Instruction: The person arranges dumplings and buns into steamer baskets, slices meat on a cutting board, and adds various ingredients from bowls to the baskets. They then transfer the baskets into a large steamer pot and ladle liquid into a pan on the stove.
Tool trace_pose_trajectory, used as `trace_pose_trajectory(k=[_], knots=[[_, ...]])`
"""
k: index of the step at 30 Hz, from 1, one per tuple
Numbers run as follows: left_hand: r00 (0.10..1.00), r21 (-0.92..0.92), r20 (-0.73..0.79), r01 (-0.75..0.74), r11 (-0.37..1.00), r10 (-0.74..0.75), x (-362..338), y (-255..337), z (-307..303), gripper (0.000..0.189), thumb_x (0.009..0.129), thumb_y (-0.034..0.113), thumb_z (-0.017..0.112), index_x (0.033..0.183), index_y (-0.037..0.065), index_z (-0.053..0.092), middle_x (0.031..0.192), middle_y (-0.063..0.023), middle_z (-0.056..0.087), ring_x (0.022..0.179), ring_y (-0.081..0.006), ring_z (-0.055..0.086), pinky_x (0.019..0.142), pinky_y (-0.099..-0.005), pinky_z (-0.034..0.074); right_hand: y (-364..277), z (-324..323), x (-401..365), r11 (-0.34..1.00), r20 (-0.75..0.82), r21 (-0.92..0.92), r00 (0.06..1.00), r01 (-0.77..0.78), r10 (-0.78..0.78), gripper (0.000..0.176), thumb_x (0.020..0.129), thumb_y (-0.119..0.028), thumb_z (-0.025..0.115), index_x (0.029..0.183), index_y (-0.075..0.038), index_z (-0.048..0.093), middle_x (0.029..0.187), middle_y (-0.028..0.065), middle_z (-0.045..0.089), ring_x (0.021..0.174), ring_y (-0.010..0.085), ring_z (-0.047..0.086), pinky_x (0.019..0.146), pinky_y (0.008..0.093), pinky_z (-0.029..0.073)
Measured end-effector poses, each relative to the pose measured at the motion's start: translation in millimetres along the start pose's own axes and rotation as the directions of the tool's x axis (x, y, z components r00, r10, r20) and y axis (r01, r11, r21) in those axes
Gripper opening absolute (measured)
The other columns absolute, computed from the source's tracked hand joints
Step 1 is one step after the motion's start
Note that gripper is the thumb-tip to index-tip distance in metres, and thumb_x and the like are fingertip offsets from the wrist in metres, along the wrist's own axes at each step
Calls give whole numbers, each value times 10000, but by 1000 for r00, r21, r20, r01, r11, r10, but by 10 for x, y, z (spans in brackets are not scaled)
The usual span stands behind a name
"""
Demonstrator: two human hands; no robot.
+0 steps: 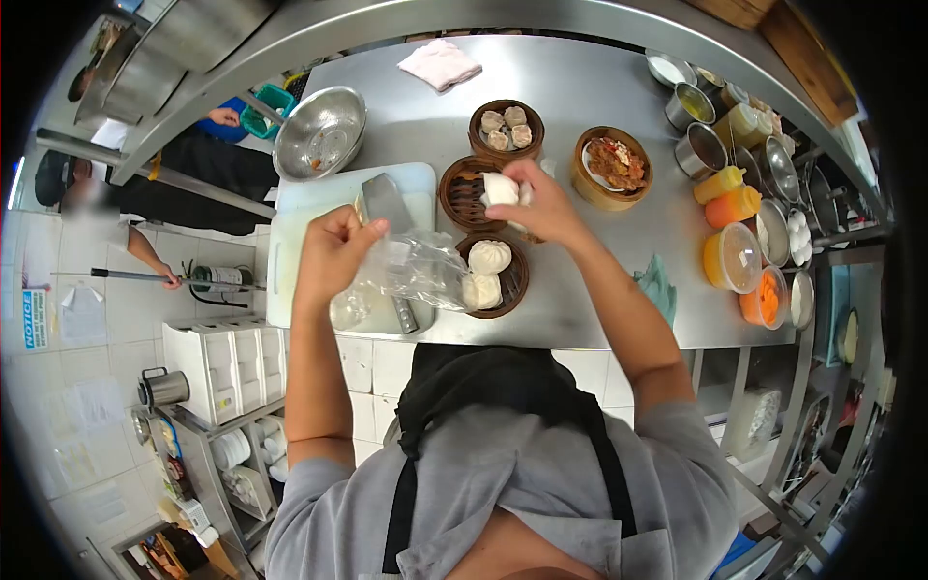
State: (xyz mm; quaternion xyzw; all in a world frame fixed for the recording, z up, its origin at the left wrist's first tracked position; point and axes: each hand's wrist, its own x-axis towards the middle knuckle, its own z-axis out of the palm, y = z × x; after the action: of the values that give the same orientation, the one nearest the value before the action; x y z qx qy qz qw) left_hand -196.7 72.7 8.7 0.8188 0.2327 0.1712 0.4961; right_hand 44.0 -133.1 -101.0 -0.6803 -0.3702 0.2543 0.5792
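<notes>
My left hand (338,246) grips a clear plastic bag (416,266) that hangs over the cutting board and reaches the nearest steamer. In my right hand (538,205) is a white steamed bun (502,190), held above a bamboo steamer basket (458,200) whose slatted base shows. Closer to me, another bamboo steamer (516,284) contains two white buns (489,256), one partly behind the bag. Behind stands a steamer of siu mai dumplings (498,138). A cleaver (387,208) lies on the white cutting board (300,217), partly covered by the bag.
A steamer with a sauced dish (616,162) stands right of my right hand. A metal bowl (320,135) sits back left, and a folded cloth (440,66) lies at the back. Sauce bottles (732,205) and tubs line the right edge, near a green cloth (657,288). Other people stand at left.
</notes>
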Motion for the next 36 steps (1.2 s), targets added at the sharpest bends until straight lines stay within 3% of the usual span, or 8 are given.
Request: trace_pose_trajectory(k=[5, 13, 25, 28, 30, 31, 33, 36], knots=[[995, -155, 29, 98, 983, -94, -64, -169, 23, 399, 886, 144, 720, 656, 110, 396, 578, 84, 395, 536, -19, 307, 468, -212, 255, -268, 323, 435, 519, 397, -776, 917, 359, -40, 559, 672, -260, 820, 1159, -128, 581, 1144, 81, 623, 1067, 330, 587, 856, 401, 503], [964, -274, -99, 210, 938, -245, -526, -593, -436, 363, 907, 158, 698, 683, 101, 418, 583, 61, 447, 517, -20, 386, 462, -202, 293, -52, -126, 930, 800, 341, -600, 902, -8, 265, 543, 769, -355, 769, 1148, -61, 514, 1133, 129, 548, 1074, 290, 562, 903, 380, 470], [909, -400, -308, 144, 905, -280, -594, -701, -440, 307, 905, 137, 693, 712, 116, 456, 619, 57, 481, 555, -18, 413, 503, -192, 320, -94, 215, 757, 415, 564, -778, 815, 471, 134, 628, 661, -138, 840, 1209, -39, 551, 1195, 134, 507, 1230, 311, 439, 938, 411, 457], [881, -551, -362, 62, 832, -305, -597, -674, -393, 273, 905, 132, 690, 748, 121, 468, 671, 38, 533, 599, -24, 459, 541, -191, 357, -238, 231, 553, 394, 524, -720, 820, 572, -232, 608, 681, -119, 815, 1231, -63, 562, 1216, 145, 551, 1205, 308, 491, 944, 393, 459], [878, -622, -350, 42, 782, -325, -615, -620, -251, 254, 907, 130, 687, 773, 123, 472, 701, 24, 566, 624, -33, 495, 563, -193, 386, -557, 297, 342, 945, 228, -267, 965, 187, -126, 504, 832, -143, 724, 1289, -53, 532, 1210, 141, 586, 1172, 282, 541, 933, 394, 470], [900, -692, -313, 3, 722, -303, -619, -578, -155, 238, 911, 131, 683, 796, 125, 475, 730, 6, 593, 641, -48, 527, 575, -204, 419, -692, 308, 218, 947, 224, -256, 965, 192, -135, 504, 832, -143, 724, 1289, -53, 532, 1210, 141, 586, 1172, 282, 541, 933, 394, 470], [927, -748, -268, -29, 663, -261, -629, -572, -28, 222, 914, 133, 678, 819, 127, 477, 759, -11, 619, 658, -63, 559, 587, -216, 451, -894, 313, -19, 733, 611, 357, 738, -579, 286, 394, 972, -252, 570, 1289, -24, 517, 1132, 110, 620, 1094, 234, 578, 908, 401, 470], [951, -854, -193, -43, 518, -240, -710, -594, 185, 190, 918, 161, 672, 852, 133, 497, 810, -23, 645, 694, -97, 609, 621, -248, 515, -972, 446, -257, 779, 638, 252, 704, -574, 313, 446, 1021, -346, 467, 1309, -7, 499, 1199, 94, 586, 1063, 189, 558, 878, 371, 482]])
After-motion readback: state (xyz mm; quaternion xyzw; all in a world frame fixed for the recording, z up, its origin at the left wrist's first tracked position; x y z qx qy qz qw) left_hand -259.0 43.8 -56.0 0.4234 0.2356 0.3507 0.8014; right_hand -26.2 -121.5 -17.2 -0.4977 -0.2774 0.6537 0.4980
